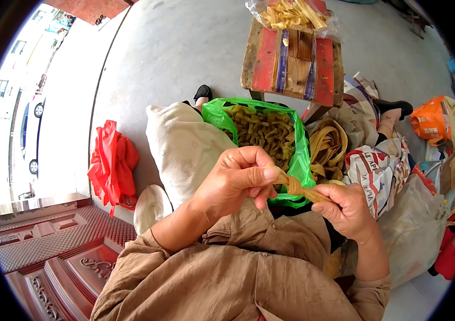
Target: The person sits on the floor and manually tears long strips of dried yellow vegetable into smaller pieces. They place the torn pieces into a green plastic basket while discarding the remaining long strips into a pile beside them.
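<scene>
My left hand (237, 174) pinches one end of a yellowish-brown, flat, pliable strip (295, 186) between thumb and fingers. The other end is gripped in my right hand (346, 208). Between the two hands the strip is looped over itself into a knot. Just beyond them, a green plastic bag (301, 150) stands open in my lap area. Many short, knotted olive-brown pieces (261, 126) fill it. Right of the bag lies a coiled bundle of long, similar strips (328, 146). What the strips are made of I cannot tell.
A worn wooden stool (265, 66) ahead bears a clear bag of paler strips (291, 16). White cloth (187, 140) covers one leg. A red bag (113, 164) lies left, near a carved door (71, 265). At right are a translucent plastic bag (416, 224) and an orange bag (432, 120).
</scene>
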Demonstrator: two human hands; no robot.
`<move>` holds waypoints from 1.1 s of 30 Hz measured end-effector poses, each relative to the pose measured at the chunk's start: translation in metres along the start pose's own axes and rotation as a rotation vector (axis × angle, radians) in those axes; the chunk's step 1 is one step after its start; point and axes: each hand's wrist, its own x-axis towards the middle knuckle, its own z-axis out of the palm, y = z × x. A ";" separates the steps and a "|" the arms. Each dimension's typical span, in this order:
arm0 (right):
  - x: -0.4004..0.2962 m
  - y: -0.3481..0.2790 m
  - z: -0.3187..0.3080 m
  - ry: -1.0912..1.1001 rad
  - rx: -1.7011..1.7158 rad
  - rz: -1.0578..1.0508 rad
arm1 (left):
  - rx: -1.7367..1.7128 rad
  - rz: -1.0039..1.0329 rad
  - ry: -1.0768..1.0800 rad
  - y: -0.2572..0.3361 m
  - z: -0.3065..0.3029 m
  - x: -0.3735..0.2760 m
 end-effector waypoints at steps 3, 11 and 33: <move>0.003 0.000 0.003 0.058 -0.140 -0.050 | -0.065 -0.117 0.074 -0.005 -0.006 0.010; -0.003 0.008 0.005 0.185 -0.498 -0.222 | -0.011 -0.101 0.117 -0.002 -0.013 0.012; 0.038 0.036 -0.013 -0.007 -0.498 -0.078 | 1.732 0.683 -0.231 0.014 -0.038 0.060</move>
